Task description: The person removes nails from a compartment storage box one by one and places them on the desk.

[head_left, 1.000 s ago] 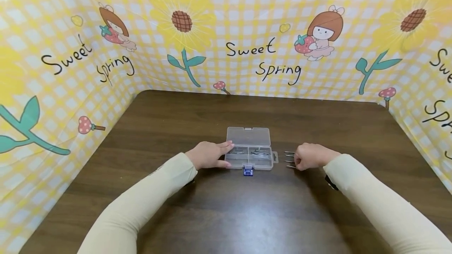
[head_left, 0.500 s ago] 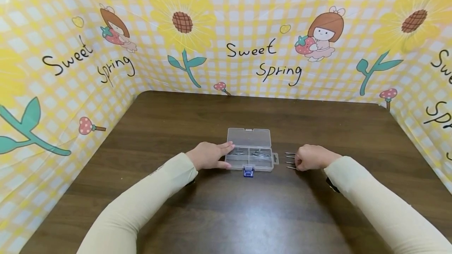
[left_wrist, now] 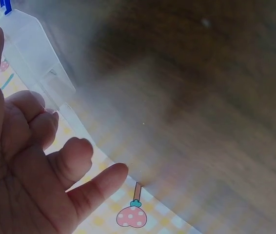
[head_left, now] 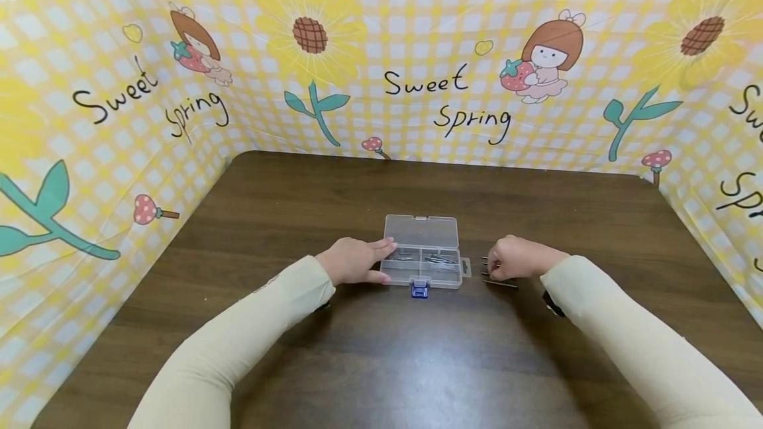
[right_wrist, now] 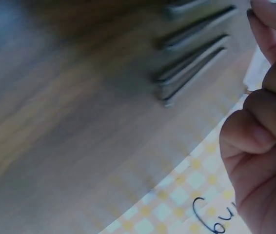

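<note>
A clear plastic case (head_left: 438,284) stands on the table, its lid (head_left: 420,232) raised at the back. Slim metal pins that look like nails (head_left: 441,259) lie in its two rear compartments. My left hand (head_left: 352,261) rests at the case's left end, thumb at the front corner and straight fingers over the rear edge. To the right, my right hand (head_left: 520,258) hovers over several loose nails (right_wrist: 194,61) laid roughly side by side. Its fingers are curled, thumb and index tips together close to the nails' points. Nothing shows between them.
A blue latch (head_left: 420,290) juts from the case's front, and a clear hanging tab (head_left: 466,267) from its right side. The brown table (head_left: 381,363) is bounded at the back and sides by a yellow checked cloth (head_left: 417,32).
My right hand has shifted left and slightly back along the nails, uncovering more of the front one. The left hand and the case have stayed put.
</note>
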Available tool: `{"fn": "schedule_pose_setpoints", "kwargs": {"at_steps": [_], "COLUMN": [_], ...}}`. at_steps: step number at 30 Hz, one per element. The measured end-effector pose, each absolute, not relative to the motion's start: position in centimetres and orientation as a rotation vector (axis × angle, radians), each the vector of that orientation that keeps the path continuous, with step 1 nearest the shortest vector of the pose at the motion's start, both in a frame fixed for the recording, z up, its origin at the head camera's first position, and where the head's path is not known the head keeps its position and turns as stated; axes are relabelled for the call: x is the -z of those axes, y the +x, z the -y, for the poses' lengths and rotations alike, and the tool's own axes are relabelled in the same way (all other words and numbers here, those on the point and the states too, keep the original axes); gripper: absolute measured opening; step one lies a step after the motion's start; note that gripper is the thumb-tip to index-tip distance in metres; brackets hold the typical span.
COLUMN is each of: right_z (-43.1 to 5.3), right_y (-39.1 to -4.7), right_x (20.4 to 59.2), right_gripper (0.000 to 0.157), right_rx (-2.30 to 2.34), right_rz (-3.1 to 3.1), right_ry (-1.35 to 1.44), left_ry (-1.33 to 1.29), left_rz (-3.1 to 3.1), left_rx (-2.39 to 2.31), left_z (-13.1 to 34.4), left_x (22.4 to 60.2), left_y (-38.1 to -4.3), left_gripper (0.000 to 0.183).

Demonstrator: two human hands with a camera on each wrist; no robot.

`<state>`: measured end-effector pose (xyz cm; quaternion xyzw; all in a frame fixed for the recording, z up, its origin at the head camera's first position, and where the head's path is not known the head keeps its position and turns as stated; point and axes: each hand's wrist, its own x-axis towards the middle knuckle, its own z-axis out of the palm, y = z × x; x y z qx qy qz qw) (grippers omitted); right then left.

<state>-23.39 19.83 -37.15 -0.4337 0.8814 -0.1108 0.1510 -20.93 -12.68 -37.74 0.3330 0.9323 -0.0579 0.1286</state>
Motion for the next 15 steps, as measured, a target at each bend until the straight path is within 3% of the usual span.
{"fn": "schedule_pose_setpoints", "kwargs": {"at_steps": [15], "right_z": [-14.3], "right_y": [-25.6], "right_x": [36.0], "right_gripper": [0.012], "right_rx": [0.314], "right_rz": [-2.509], "right_ry": [-1.247], "left_ry": [0.927], "left_rz": [-2.692], "left_rx": [0.108], "left_z": [13.0], "left_x": [37.8], "left_y": [-20.8], "left_gripper": [0.072]}}
